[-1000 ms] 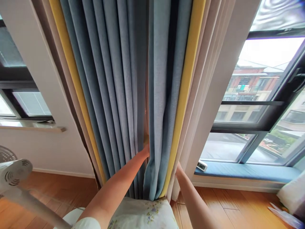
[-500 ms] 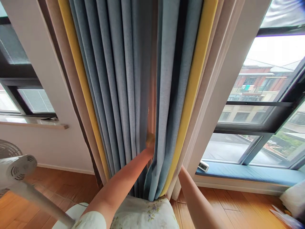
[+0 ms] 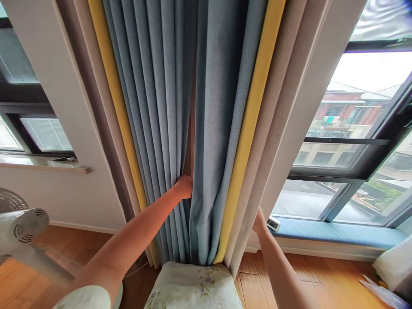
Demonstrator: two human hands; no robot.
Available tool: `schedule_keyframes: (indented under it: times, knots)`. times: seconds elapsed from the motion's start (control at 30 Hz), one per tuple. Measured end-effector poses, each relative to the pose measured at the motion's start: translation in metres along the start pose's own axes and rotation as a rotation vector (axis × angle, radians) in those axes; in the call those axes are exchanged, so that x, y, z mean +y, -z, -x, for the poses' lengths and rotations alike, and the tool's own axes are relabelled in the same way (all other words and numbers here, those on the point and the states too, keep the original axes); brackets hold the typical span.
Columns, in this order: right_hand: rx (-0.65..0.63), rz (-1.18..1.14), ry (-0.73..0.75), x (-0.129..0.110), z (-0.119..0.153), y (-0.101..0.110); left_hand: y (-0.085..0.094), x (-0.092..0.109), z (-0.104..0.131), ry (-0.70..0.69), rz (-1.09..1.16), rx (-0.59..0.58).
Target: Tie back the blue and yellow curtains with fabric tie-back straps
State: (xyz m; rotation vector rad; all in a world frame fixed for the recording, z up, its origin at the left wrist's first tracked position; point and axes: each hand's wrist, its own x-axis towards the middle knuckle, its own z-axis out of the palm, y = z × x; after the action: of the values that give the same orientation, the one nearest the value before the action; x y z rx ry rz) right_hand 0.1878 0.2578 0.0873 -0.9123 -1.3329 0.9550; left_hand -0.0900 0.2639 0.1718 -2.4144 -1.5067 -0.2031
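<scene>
With the blue curtains [image 3: 215, 107] hung between the windows [image 3: 322, 159], the left hand [image 3: 184, 187] has been brought into view at their gap and the right hand [image 3: 258, 220] shifted outward beside the beige curtain [image 3: 270, 120], now spread wider, though whether fabric is gripped by either cannot be told.

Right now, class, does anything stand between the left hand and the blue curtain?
Nothing visible does: the left hand is directly at the blue curtain, by the parting between its two halves. Whether it is gripping cannot be told.
</scene>
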Motion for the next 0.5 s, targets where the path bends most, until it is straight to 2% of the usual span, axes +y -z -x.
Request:
schedule_keyframes:
  times: [0.13,0.27,0.37,0.5]
  knots:
    - [0.127,0.072,0.124,0.000,-0.007,0.022,0.021,-0.009,0.015,0.108,-0.143,-0.016]
    - [0.204,0.157,0.144,-0.003,-0.014,0.048,0.040,-0.004,0.020,0.053,-0.162,-0.015]
    - [0.252,0.212,0.158,-0.013,-0.014,0.068,0.046,0.001,0.018,0.018,-0.151,-0.002]
    - [0.380,0.172,0.092,-0.035,-0.011,0.089,0.048,0.007,0.010,-0.003,-0.043,-0.118]
